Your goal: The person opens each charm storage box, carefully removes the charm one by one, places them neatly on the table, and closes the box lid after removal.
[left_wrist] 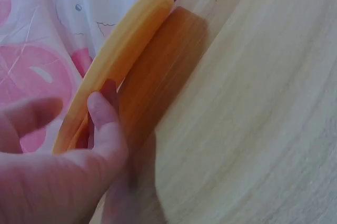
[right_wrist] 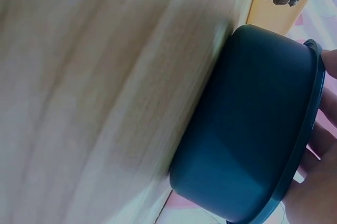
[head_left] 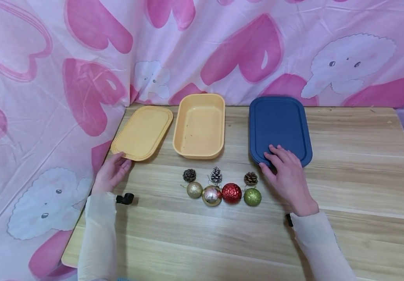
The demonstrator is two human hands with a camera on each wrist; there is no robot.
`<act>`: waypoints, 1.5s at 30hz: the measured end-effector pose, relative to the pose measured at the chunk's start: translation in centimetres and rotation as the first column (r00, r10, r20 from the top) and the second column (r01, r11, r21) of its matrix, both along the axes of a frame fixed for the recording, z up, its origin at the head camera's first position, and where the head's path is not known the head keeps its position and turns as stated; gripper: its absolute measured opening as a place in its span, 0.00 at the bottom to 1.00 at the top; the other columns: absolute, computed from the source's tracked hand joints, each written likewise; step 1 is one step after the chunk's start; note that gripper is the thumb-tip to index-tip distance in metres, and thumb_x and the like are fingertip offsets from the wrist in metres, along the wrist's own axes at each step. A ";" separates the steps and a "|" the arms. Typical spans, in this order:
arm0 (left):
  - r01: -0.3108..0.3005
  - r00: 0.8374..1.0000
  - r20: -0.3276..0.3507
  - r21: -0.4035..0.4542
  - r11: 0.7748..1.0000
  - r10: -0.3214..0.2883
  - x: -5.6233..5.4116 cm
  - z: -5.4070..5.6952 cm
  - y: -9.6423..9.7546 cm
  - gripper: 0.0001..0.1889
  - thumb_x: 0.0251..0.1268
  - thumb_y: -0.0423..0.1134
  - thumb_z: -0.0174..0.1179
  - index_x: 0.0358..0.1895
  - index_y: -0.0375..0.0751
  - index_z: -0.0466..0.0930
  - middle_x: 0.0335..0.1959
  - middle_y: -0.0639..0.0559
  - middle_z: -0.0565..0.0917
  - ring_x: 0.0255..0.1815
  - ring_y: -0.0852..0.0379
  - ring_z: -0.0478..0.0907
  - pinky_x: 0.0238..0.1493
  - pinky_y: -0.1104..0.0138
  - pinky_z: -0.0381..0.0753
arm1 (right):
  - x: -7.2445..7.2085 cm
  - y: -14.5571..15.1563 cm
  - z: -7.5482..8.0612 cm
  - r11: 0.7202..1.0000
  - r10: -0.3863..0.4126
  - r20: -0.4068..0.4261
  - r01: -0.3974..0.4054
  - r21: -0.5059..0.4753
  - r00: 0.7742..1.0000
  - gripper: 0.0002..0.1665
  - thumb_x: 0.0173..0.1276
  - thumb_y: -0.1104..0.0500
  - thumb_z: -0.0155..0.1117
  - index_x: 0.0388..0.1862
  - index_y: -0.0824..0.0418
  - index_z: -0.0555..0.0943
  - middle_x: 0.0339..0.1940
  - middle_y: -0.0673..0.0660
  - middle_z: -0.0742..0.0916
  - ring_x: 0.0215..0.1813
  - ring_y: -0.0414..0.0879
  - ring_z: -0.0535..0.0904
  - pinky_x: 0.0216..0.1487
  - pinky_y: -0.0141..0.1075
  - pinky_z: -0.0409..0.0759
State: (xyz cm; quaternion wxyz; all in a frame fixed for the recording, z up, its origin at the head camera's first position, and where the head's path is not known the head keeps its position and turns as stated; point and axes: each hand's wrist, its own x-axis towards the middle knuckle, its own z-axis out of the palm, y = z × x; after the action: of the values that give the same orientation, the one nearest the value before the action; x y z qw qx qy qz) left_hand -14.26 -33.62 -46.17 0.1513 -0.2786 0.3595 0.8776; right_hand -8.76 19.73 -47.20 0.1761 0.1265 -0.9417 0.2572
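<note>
My left hand (head_left: 112, 173) holds the near edge of a yellow lid (head_left: 143, 132), at the left of the table. In the left wrist view the lid (left_wrist: 131, 34) stands tilted with its edge off the tabletop, and the thumb (left_wrist: 102, 110) lies on its table-facing side. My right hand (head_left: 288, 175) rests on the near end of a blue lidded box (head_left: 279, 125), fingers spread over the lid and thumb by the rim. The right wrist view shows the box's side wall (right_wrist: 247, 118). Between the two stands a yellow lidless box (head_left: 202, 152).
In front of the yellow box sit three pine cones (head_left: 216, 175) in a row. Closer to me lie a small gold ball (head_left: 194, 190), a shiny gold-pink ball (head_left: 211, 196), a red ball (head_left: 231, 193) and a green ball (head_left: 252, 197). Patterned pink cloth (head_left: 237, 47) hangs behind and at left.
</note>
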 end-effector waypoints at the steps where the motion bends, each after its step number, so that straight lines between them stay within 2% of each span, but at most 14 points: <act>1: 0.008 1.000 -0.008 0.009 1.000 -0.008 0.0 0.0 0.0 0.02 0.74 0.33 0.49 0.43 0.41 0.70 0.36 0.49 0.76 0.37 0.56 0.78 0.44 0.71 0.81 | 0.0 0.0 0.0 1.000 0.000 -0.001 0.000 0.000 1.000 0.21 0.62 0.56 0.68 0.50 0.67 0.83 0.61 0.66 0.81 0.67 0.62 0.71 0.68 0.57 0.64; 7: 0.038 0.996 -0.088 0.059 0.998 -0.033 0.4 -0.3 0.4 0.07 0.74 0.30 0.47 0.39 0.36 0.75 0.35 0.46 0.79 0.38 0.54 0.80 0.46 0.69 0.82 | 0.0 0.0 0.0 1.000 0.002 -0.002 -0.002 0.000 1.000 0.21 0.62 0.56 0.68 0.50 0.67 0.83 0.61 0.66 0.81 0.67 0.62 0.71 0.68 0.57 0.64; 11: 0.049 0.986 -0.161 0.046 0.998 -0.041 0.5 -0.5 0.8 0.09 0.74 0.30 0.46 0.38 0.35 0.77 0.35 0.46 0.81 0.38 0.53 0.81 0.48 0.67 0.82 | 0.0 -0.1 0.0 1.000 0.003 0.003 -0.003 -0.002 1.000 0.21 0.62 0.56 0.68 0.50 0.67 0.83 0.61 0.66 0.81 0.67 0.62 0.71 0.68 0.58 0.64; 18: 0.017 0.976 -0.218 0.021 1.000 -0.012 0.5 -0.4 1.7 0.09 0.75 0.31 0.46 0.36 0.37 0.76 0.33 0.47 0.80 0.36 0.54 0.80 0.44 0.67 0.83 | 0.0 -0.1 0.0 1.000 0.003 -0.001 -0.003 -0.002 1.000 0.21 0.61 0.56 0.69 0.50 0.67 0.83 0.61 0.66 0.81 0.67 0.62 0.71 0.68 0.58 0.64; 22: 0.011 0.977 -0.214 -0.049 0.999 -0.021 0.4 -0.3 2.5 0.10 0.75 0.32 0.46 0.34 0.39 0.75 0.29 0.49 0.81 0.33 0.56 0.78 0.40 0.67 0.81 | 0.0 0.0 0.0 1.000 0.004 -0.005 -0.004 -0.005 1.000 0.21 0.61 0.56 0.69 0.50 0.67 0.83 0.61 0.66 0.81 0.67 0.62 0.72 0.68 0.58 0.64; 24: -0.006 0.983 -0.181 -0.097 0.995 -0.012 0.3 -0.2 2.9 0.10 0.75 0.32 0.47 0.32 0.41 0.73 0.28 0.50 0.80 0.30 0.57 0.76 0.38 0.67 0.79 | 0.0 -0.1 0.0 1.000 0.004 -0.005 -0.004 -0.006 1.000 0.21 0.61 0.56 0.69 0.50 0.67 0.83 0.61 0.66 0.81 0.67 0.62 0.71 0.68 0.58 0.64; 27: -0.051 0.988 -0.150 -0.137 0.989 0.030 0.3 -0.1 3.5 0.07 0.74 0.33 0.49 0.34 0.41 0.71 0.26 0.51 0.79 0.28 0.57 0.74 0.33 0.68 0.75 | 0.1 -0.1 0.0 1.000 0.005 -0.004 -0.005 -0.007 1.000 0.21 0.61 0.56 0.69 0.50 0.67 0.83 0.61 0.66 0.81 0.67 0.62 0.71 0.68 0.58 0.64; 30: -0.121 0.984 -0.152 -0.169 0.978 0.095 0.2 0.0 4.1 0.02 0.73 0.32 0.50 0.40 0.41 0.66 0.25 0.51 0.78 0.25 0.59 0.72 0.28 0.71 0.73 | 0.1 -0.1 0.0 1.000 0.005 -0.003 -0.005 -0.007 1.000 0.21 0.61 0.57 0.69 0.50 0.67 0.83 0.61 0.66 0.81 0.67 0.62 0.71 0.68 0.58 0.64; 33: -0.212 0.971 -0.158 -0.201 0.956 0.181 0.1 0.1 4.6 0.05 0.71 0.30 0.52 0.43 0.40 0.66 0.24 0.52 0.77 0.23 0.61 0.71 0.23 0.74 0.71 | 0.1 0.0 0.0 1.000 0.005 -0.001 -0.005 -0.007 1.000 0.21 0.61 0.57 0.69 0.50 0.67 0.83 0.61 0.66 0.81 0.67 0.62 0.71 0.69 0.58 0.64; 36: -0.294 0.951 -0.178 -0.266 0.918 0.253 0.0 0.3 5.2 0.04 0.69 0.29 0.55 0.39 0.38 0.70 0.23 0.52 0.76 0.21 0.61 0.71 0.21 0.75 0.71 | 0.1 0.0 0.0 1.000 0.004 0.002 -0.004 -0.006 1.000 0.21 0.61 0.57 0.69 0.50 0.67 0.83 0.61 0.66 0.81 0.67 0.62 0.71 0.68 0.58 0.64; 38: -0.338 0.937 -0.204 -0.323 0.884 0.283 -0.1 0.4 5.5 0.03 0.68 0.28 0.56 0.36 0.37 0.72 0.24 0.52 0.76 0.20 0.61 0.71 0.21 0.75 0.72 | 0.1 0.0 0.1 1.000 0.004 0.004 -0.004 -0.007 1.000 0.21 0.61 0.57 0.69 0.50 0.67 0.83 0.61 0.66 0.81 0.67 0.62 0.71 0.68 0.58 0.64; 45: -0.399 0.912 -0.298 -0.480 0.781 0.282 0.0 0.9 6.7 0.01 0.67 0.28 0.57 0.36 0.36 0.74 0.28 0.52 0.73 0.23 0.61 0.70 0.24 0.76 0.74 | 0.1 0.0 0.1 1.000 0.003 0.006 -0.003 -0.006 1.000 0.21 0.62 0.57 0.68 0.51 0.67 0.83 0.61 0.66 0.81 0.67 0.63 0.71 0.68 0.58 0.64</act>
State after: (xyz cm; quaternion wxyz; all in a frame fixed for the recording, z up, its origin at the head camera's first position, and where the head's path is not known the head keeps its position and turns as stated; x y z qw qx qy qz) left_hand -14.24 -26.88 -45.23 -0.1323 -0.2757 0.5453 0.7805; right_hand -8.63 19.72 -47.06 0.1733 0.1264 -0.9414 0.2604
